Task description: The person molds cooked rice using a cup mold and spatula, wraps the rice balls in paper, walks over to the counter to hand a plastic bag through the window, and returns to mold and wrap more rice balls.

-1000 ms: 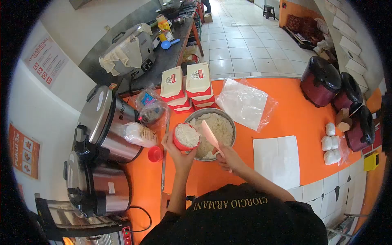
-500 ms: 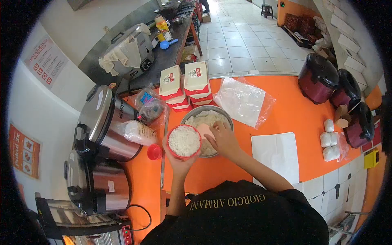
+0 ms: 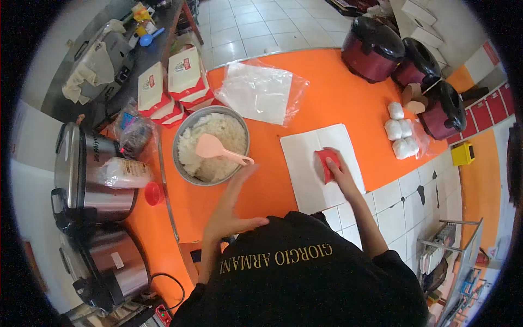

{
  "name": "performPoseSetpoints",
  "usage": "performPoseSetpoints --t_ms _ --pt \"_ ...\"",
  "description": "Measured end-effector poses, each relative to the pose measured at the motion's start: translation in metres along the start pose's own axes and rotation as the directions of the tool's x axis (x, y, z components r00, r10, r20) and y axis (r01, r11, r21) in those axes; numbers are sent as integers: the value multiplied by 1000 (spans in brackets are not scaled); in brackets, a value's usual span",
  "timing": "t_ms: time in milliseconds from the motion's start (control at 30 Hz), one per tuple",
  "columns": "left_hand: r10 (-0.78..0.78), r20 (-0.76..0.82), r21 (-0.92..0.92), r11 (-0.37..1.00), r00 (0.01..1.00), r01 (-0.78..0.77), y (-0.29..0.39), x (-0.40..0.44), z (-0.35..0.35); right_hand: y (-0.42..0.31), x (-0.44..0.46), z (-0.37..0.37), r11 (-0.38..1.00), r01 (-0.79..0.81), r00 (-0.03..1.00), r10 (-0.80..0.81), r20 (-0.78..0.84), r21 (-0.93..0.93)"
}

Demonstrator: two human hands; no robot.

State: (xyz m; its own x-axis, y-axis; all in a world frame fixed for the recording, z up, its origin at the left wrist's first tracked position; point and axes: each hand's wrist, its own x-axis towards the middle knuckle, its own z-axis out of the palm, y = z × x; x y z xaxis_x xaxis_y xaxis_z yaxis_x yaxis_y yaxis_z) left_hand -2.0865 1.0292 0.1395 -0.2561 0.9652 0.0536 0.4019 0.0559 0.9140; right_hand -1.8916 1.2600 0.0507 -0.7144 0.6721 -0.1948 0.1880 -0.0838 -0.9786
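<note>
Right of centre, a tilted red cup (image 3: 328,167) is gripped by the curled right hand (image 3: 342,175) over white paper (image 3: 302,163), while the left hand (image 3: 226,215) is held empty, spread open, beside the bowl (image 3: 245,133) at centre-left.

Beneath the grip spreads an orange table (image 3: 327,98), with white floor tiles (image 3: 250,32) beyond, a dark counter (image 3: 154,53) far left and an orange wall (image 3: 478,180) to the right.

Commercial kitchen, several rice cookers (image 3: 372,52)
</note>
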Motion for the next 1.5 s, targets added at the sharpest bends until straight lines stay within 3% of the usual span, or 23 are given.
performPoseSetpoints --t_ms 33,67,100,133,200,367,433,467,533,567,633,667,733,767,967,1033,1100,1133,1200,1267,1333,1433,1500 --pt "-5 6 -8 1000 1000 5 1 4 8 -11 -5 -6 979 -33 997 18 -77 -203" --pt "8 52 17 1000 999 -9 3 10 18 0 -2 -14 875 47 991 -101 -87 -482" --pt "21 96 40 999 995 -25 5 15 28 14 1 -20 687 109 975 -216 -58 -718" --pt "20 100 32 999 995 -23 6 21 37 20 0 -20 685 102 976 -209 -61 -722" --pt "81 172 -26 997 982 -77 5 33 57 25 0 -16 396 141 964 -262 36 -907" --pt "107 241 1 994 964 -111 -53 45 134 20 -3 -15 308 209 949 -294 115 -928" --pt "109 270 48 991 957 -126 -82 43 161 7 -2 -20 383 208 939 -337 73 -900" --pt "198 228 150 960 953 -235 -96 41 174 7 3 -27 385 213 939 -336 79 -898" --pt "283 197 262 907 939 -329 -117 36 191 13 16 -50 590 307 883 -470 -7 -747" --pt "290 185 339 878 939 -338 -127 33 196 18 18 -64 592 313 881 -473 -6 -743" --pt "298 171 420 840 939 -343 -127 29 199 32 21 -99 800 142 889 -361 -280 -583" --pt "285 136 440 841 949 -316 -124 25 200 43 22 -118 802 147 890 -363 -277 -579" --pt "270 96 465 839 958 -283 -122 23 201 67 24 -151 785 -79 851 -268 -451 -615" --pt "252 93 465 845 963 -266 -123 23 201 78 22 -165 786 -71 854 -271 -445 -614" --pt "170 29 423 891 985 -166 -117 25 203 97 4 -190 685 162 859 -452 -240 -710" --pt "156 26 416 896 987 -153 -109 29 199 68 -10 -171 344 173 820 -569 -58 -923" --pt "-27 -139 238 969 990 60 -94 35 195 59 -22 -153 375 431 872 -405 273 -821" --pt "6 -236 195 980 972 42 -87 38 194 59 -27 -145 377 438 870 -406 279 -816" --pt "80 -294 281 960 952 6 -71 43 196 60 -34 -137 435 635 768 -442 463 -638" --pt "164 -351 372 928 922 -23 -69 42 199 82 -29 -143 414 643 754 -488 439 -644" --pt "96 -205 593 804 974 45 -83 33 203 92 -26 -151 397 649 738 -535 411 -649" --pt "-8 -234 546 827 972 138 -90 16 216 97 -27 -163 474 651 752 -510 417 -593" --pt "12 -255 520 844 967 127 -90 6 224 100 -30 -168 529 637 771 -443 459 -560"
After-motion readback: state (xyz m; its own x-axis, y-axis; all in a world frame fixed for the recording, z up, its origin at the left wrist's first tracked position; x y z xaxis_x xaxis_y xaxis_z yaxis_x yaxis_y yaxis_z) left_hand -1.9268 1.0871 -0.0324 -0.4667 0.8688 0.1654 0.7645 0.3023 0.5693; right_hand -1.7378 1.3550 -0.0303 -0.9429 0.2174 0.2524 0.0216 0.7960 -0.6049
